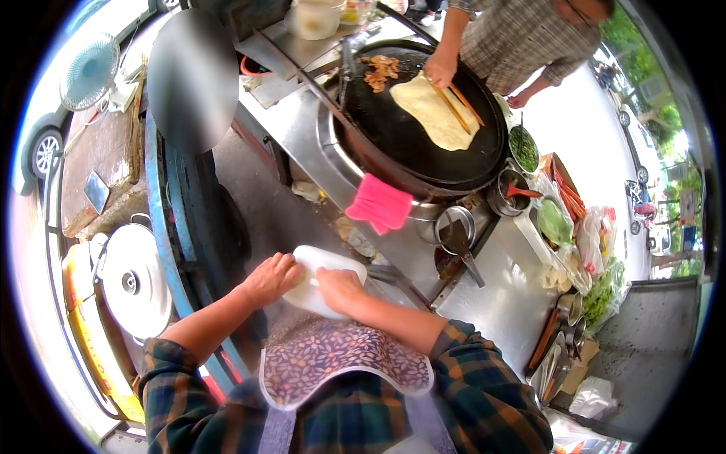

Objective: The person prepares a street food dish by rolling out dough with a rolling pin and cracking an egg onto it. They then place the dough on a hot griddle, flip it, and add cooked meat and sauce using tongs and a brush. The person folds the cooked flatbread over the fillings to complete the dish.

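In front of my flowered apron [346,357] is a white plastic container [334,258], tilted. My left hand [276,278] grips its left side with fingers curled over the edge. My right hand [340,289] is closed on its right part, and that hand hides what exactly the fingers hold. The container's inside cannot be made out. Beyond it, a pink cloth [380,203] hangs at the near rim of a round black griddle [385,136]. A flatbread [422,105] and browned meat pieces [379,72] lie on the griddle.
Across the griddle, another person's hand [441,68] holds wooden chopsticks [454,110] on the flatbread. A steel pot [454,218] with a ladle and a bowl of chopped greens [523,148] stand right of the griddle. At left are a large white lid [139,281] and a fan [89,71].
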Demonstrator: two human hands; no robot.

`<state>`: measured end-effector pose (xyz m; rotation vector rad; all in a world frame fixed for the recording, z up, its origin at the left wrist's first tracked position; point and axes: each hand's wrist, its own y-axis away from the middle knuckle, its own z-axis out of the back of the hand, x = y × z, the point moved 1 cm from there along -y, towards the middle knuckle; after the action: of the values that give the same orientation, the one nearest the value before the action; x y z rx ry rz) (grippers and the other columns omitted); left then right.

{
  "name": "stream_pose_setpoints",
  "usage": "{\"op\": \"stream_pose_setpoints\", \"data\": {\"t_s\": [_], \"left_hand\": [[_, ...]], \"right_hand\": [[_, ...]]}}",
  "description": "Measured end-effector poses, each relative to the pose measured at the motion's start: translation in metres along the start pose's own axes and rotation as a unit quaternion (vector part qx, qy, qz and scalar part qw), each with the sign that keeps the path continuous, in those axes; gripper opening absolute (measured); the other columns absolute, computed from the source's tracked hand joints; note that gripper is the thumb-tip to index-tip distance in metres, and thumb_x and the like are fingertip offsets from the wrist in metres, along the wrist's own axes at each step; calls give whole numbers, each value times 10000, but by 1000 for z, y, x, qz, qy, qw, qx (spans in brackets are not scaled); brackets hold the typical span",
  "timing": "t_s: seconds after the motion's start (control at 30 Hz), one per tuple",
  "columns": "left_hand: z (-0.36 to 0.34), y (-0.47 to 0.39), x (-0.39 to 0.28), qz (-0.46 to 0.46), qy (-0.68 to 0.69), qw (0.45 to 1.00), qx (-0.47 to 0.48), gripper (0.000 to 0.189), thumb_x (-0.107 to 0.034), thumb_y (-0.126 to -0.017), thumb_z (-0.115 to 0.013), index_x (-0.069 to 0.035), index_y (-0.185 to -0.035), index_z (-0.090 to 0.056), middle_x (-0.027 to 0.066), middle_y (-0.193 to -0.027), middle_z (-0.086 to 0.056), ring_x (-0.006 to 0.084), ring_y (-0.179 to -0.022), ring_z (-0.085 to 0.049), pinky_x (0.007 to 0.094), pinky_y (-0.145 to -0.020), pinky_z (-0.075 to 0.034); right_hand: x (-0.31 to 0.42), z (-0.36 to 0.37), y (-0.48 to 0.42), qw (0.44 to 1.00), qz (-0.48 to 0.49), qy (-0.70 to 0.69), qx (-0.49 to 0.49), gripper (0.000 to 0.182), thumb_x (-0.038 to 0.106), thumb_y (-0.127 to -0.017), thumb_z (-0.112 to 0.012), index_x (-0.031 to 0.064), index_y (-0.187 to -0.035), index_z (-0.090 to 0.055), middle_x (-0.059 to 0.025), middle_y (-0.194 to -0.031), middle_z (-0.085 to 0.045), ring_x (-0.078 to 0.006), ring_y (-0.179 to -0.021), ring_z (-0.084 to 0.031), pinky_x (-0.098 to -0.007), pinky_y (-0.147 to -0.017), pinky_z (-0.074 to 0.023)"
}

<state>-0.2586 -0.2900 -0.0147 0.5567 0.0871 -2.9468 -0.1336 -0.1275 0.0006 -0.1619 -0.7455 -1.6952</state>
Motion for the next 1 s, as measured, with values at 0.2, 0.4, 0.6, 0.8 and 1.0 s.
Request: {"op": "stream_pose_setpoints", "data": {"t_s": [0.2,0.4,0.6,0.8,1.0], "left_hand": [[6,-37,-38,138,34,973,-180,314,-62,-789,-630,-14,-1083,-530,176,-1019,-518,370,-945,-538,419,-824,-478],[75,-79,-115,92,21,985,-147,520,-41,-818,-570,-90,-1327,-475,158,-1287,-500,362,-1170,-478,436,-981,-426],[118,-120,-193,-85,-7,996,-12,400,-86,-801,-635,-156,-1194,-631,90,-1310,-548,314,-1189,-498,411,-1012,-429],[120,-135,-237,82,17,995,45,334,-166,-793,-698,-108,-1117,-642,103,-1153,-600,304,-1091,-559,411,-924,-473],[104,-174,-281,-79,49,995,-39,464,-165,-773,-692,-109,-1222,-590,130,-1330,-510,332,-1198,-503,440,-1003,-419]], "right_hand": [[-7,40,68,986,87,49,-136,98,80,-830,-542,-7,-863,-573,-194,-688,-655,-351,-648,-669,-443,-584,-516],[-47,97,114,975,59,20,-215,124,132,-845,-550,11,-871,-558,-184,-721,-660,-354,-686,-668,-463,-627,-513],[-62,118,172,975,41,-23,-215,189,230,-871,-567,54,-926,-603,-167,-787,-676,-352,-767,-668,-491,-694,-499],[-73,156,238,975,29,16,-218,198,211,-861,-569,22,-885,-622,-185,-771,-677,-355,-747,-673,-471,-678,-506],[-109,165,297,972,-43,54,-223,186,168,-856,-561,-4,-873,-630,-207,-780,-681,-367,-748,-682,-461,-695,-523]]}}
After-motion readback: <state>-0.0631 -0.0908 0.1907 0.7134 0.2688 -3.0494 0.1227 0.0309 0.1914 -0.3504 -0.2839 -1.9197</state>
